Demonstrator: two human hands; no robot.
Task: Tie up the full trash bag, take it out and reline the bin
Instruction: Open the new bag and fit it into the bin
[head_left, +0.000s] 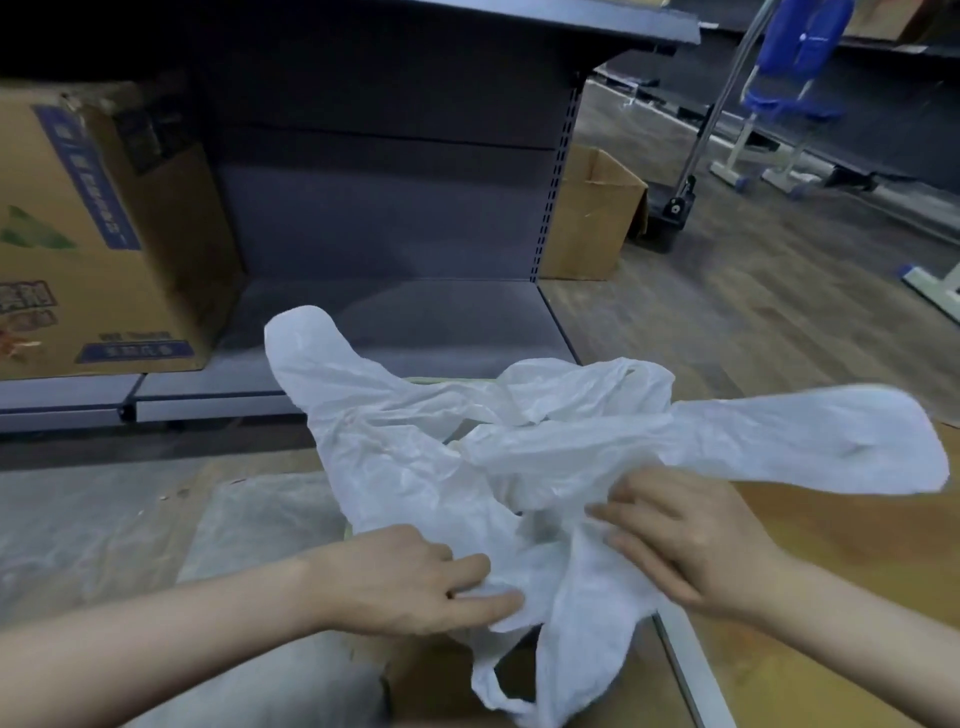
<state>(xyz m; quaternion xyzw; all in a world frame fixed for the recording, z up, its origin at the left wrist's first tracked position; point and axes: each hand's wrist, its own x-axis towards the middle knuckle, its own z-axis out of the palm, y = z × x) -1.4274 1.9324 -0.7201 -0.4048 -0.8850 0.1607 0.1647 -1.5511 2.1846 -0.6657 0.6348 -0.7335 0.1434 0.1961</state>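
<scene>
At bottom centre of the head view: left hand (415, 579) pinching a fold of the white plastic bag (415, 467), thumb and forefinger closed on the film near its lower edge. Right hand (685, 540) just beside it, fingers spread and curled into the crumpled middle of the same bag, gripping film. Both clamped on plastic, neither released.

Out from the hands: bag slack and flat, apparently holding nothing. One handle loop sticking up beyond the left hand, a second flaring out past the right hand, a third loop hanging below both wrists. Looks like a fresh liner being shaken open, not a full bag.

Under the bag, beyond the fingers: thin pale-green edge (447, 381), possibly a bin rim; mostly hidden, cannot tell. No tied-off full bag anywhere in view.

Judgement: likely at the relining step; tying and carrying out cannot be confirmed here. Left to do: find the mouth, spread it, seat it over the bin, fold the edge over the rim.

Further out: empty grey shelf unit (389, 208) beyond the bag, printed cardboard box (93, 234) up-left of the left hand, plain carton (592, 218) beyond the right hand, blue cart (800, 62) far up-right, wood-look floor (753, 322).
</scene>
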